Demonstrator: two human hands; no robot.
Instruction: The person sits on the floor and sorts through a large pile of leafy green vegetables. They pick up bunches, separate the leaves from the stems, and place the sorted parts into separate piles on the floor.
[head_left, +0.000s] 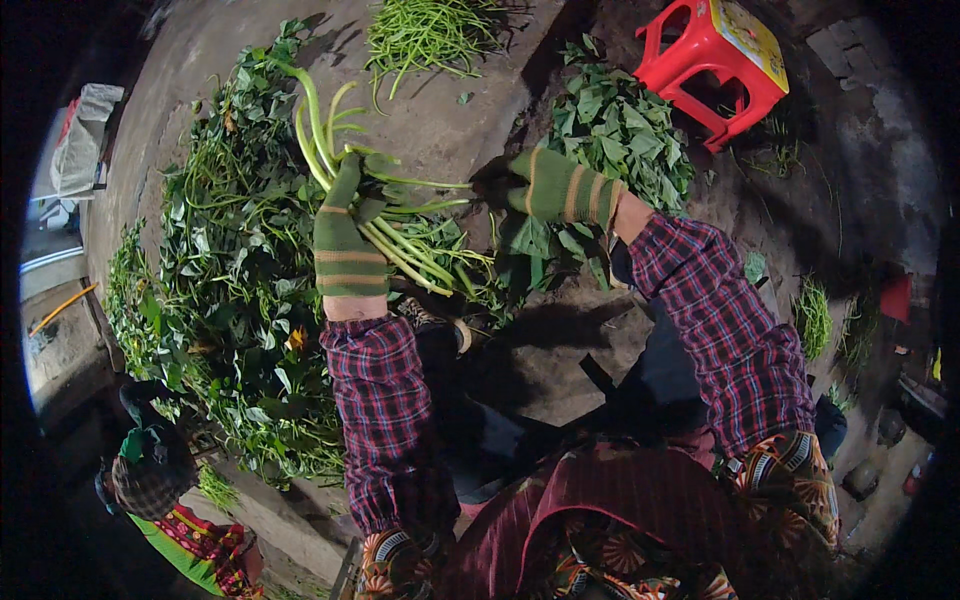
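Note:
My left hand (349, 232), in a green knitted glove with tan stripes, grips a bunch of long green leaf stalks (409, 255). Their thick pale ends (315, 124) curve up past the thumb, while others hang down to the right. Two thin stalks stretch across to my right hand (555, 187), gloved alike. Their ends vanish at its dark, shadowed fingertips, which look closed on them. Under and beyond the right hand lies a heap of picked green leaves (619, 135). Left of the left hand spreads a large pile of leafy vines (247, 247).
A pile of bare green stalks (431, 37) lies on the concrete floor (465, 112) ahead. At the upper right stands a red plastic stool (697, 67) with a yellow patterned top. Another person (161, 480) is at lower left. A small stalk bunch (811, 319) lies right of my arm.

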